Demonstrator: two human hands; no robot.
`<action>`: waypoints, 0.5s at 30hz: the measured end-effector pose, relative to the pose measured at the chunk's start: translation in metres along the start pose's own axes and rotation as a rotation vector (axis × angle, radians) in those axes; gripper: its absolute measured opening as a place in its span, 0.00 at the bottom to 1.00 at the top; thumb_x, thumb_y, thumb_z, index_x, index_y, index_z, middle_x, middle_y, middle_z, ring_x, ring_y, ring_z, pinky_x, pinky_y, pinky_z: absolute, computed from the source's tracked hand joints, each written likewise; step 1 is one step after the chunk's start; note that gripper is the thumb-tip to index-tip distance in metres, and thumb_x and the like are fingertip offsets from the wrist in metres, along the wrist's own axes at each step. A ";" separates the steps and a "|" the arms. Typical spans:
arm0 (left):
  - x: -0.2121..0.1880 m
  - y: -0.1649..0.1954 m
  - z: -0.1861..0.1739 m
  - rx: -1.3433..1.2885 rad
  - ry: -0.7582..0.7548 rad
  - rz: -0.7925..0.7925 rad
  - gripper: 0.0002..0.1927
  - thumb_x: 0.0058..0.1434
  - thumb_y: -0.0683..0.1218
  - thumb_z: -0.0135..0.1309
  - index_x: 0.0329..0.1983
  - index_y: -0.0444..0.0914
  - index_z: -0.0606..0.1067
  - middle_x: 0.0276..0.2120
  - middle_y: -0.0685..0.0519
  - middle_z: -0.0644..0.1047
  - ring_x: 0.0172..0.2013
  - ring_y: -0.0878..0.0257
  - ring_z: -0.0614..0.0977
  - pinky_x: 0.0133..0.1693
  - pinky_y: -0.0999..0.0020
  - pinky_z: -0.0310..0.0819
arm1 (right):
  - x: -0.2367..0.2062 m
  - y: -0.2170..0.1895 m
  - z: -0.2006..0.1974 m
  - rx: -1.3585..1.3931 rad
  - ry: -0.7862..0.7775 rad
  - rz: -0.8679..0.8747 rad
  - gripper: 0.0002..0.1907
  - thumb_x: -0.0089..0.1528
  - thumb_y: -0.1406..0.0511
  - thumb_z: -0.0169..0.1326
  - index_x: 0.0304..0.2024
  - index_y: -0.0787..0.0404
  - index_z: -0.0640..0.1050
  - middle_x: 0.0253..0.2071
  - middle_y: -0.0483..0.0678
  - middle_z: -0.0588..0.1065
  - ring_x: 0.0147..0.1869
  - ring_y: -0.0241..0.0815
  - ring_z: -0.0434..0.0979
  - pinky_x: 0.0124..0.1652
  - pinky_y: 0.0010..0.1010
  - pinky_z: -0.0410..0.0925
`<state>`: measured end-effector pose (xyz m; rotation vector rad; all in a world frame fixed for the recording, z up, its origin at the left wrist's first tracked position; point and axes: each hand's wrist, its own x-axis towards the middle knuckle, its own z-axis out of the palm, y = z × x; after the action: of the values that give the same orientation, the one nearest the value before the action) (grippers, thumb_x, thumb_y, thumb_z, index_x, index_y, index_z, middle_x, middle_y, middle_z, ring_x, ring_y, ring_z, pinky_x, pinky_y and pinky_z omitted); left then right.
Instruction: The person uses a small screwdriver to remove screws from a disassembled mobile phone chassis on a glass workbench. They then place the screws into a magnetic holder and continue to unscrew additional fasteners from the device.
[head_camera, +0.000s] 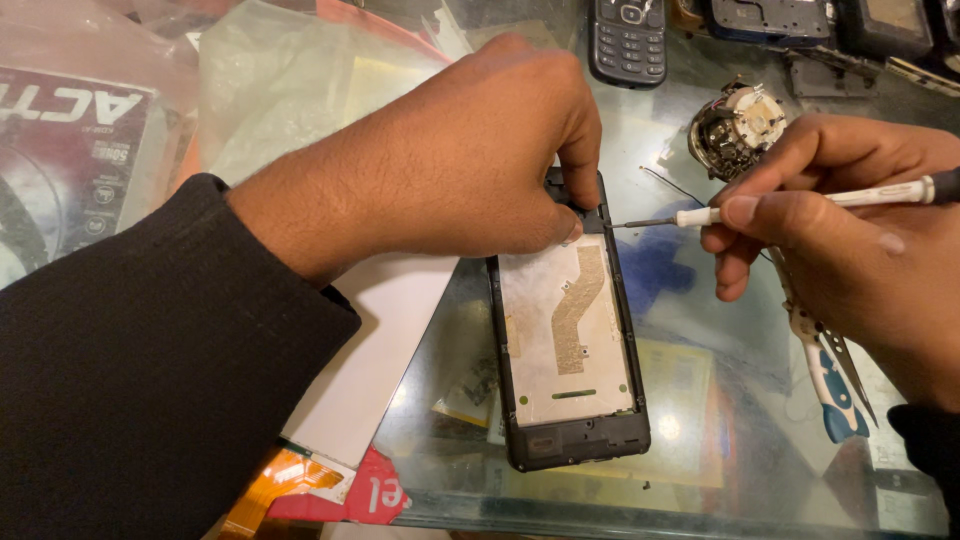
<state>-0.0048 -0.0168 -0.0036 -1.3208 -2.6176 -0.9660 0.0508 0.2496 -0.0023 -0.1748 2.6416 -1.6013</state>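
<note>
An opened phone body (570, 350) lies face down on the glass table, its back cover off and a metal plate with a gold flex strip showing. My left hand (470, 150) presses down on the phone's top end, thumb and fingers pinching its upper edge. My right hand (850, 230) holds a thin white-handled screwdriver (800, 203) horizontally. The screwdriver's tip touches the phone's upper right edge beside my left thumb.
A keypad phone (628, 40) and other phone parts lie at the far edge. A small round motor part (735, 125) sits near my right hand. Blue-and-white handled pliers (830, 380) lie under my right wrist. White paper (370, 340) and plastic bags (290, 80) cover the left.
</note>
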 end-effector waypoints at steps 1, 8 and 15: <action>0.000 0.000 0.000 -0.004 0.000 -0.002 0.07 0.48 0.43 0.66 0.31 0.38 0.84 0.28 0.48 0.82 0.34 0.57 0.86 0.39 0.62 0.79 | 0.000 0.000 0.000 -0.009 -0.002 -0.004 0.04 0.64 0.75 0.51 0.35 0.71 0.76 0.31 0.60 0.78 0.29 0.46 0.80 0.32 0.35 0.77; 0.000 0.000 0.001 -0.002 -0.007 -0.022 0.08 0.48 0.43 0.67 0.32 0.39 0.84 0.29 0.49 0.82 0.34 0.58 0.86 0.39 0.62 0.79 | 0.002 0.000 0.000 -0.036 -0.005 -0.013 0.05 0.65 0.73 0.53 0.35 0.72 0.76 0.30 0.61 0.78 0.26 0.48 0.80 0.30 0.35 0.76; 0.000 -0.001 0.001 0.003 -0.018 -0.046 0.08 0.48 0.44 0.67 0.32 0.39 0.84 0.29 0.49 0.82 0.34 0.58 0.86 0.39 0.62 0.79 | 0.002 -0.003 0.002 -0.007 0.020 -0.004 0.06 0.66 0.72 0.54 0.35 0.72 0.76 0.29 0.60 0.78 0.26 0.48 0.80 0.28 0.34 0.75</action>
<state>-0.0047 -0.0164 -0.0051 -1.2802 -2.6723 -0.9598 0.0493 0.2461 -0.0008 -0.1657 2.6636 -1.6034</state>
